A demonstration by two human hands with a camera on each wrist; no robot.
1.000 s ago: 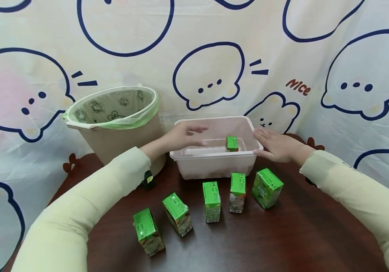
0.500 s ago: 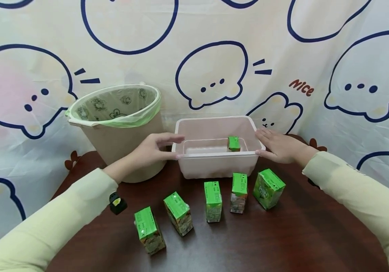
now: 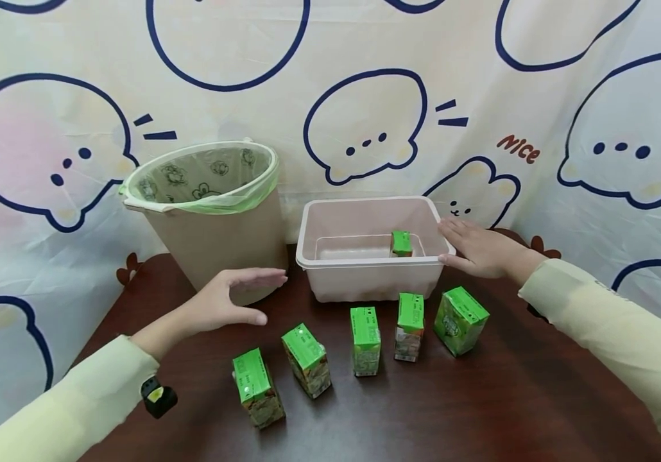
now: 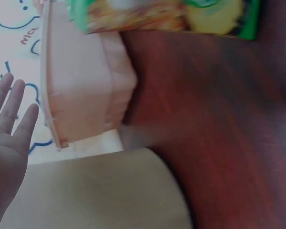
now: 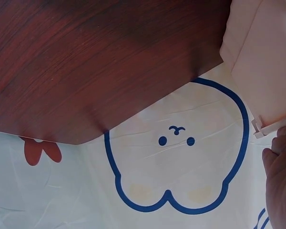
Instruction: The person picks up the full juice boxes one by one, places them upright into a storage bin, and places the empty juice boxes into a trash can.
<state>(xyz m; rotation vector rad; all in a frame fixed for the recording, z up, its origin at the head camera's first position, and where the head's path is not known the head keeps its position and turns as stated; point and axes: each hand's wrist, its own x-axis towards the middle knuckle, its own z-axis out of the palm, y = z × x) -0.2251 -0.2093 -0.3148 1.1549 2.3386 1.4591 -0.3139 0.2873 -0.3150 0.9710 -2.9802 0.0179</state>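
A pale pink plastic basin (image 3: 373, 282) stands at the back middle, with one green-topped drink carton (image 3: 402, 244) inside it. My right hand (image 3: 480, 249) rests with extended fingers against the basin's right rim. In the right wrist view that hand (image 5: 283, 181) appears at the rim's edge. My left hand (image 3: 221, 308) hovers over the table with fingers and thumb spread apart, holding nothing. Closest to it are the leftmost carton (image 3: 258, 388) and its tilted neighbour (image 3: 306, 360). Three more upright cartons stand before the basin: a narrow one (image 3: 366, 341), another (image 3: 409, 327), and a broader-facing one (image 3: 461, 321).
A beige trash can (image 3: 215, 237) with a green-edged liner stands left of the basin, behind my left hand. The dark red-brown table (image 3: 400, 417) ends at a cartoon-printed cloth (image 3: 365, 38) hanging behind and at the sides.
My left hand has drawn back from over the basin, past its left rim, toward the lower left above the table. The right hand stays at the right rim.
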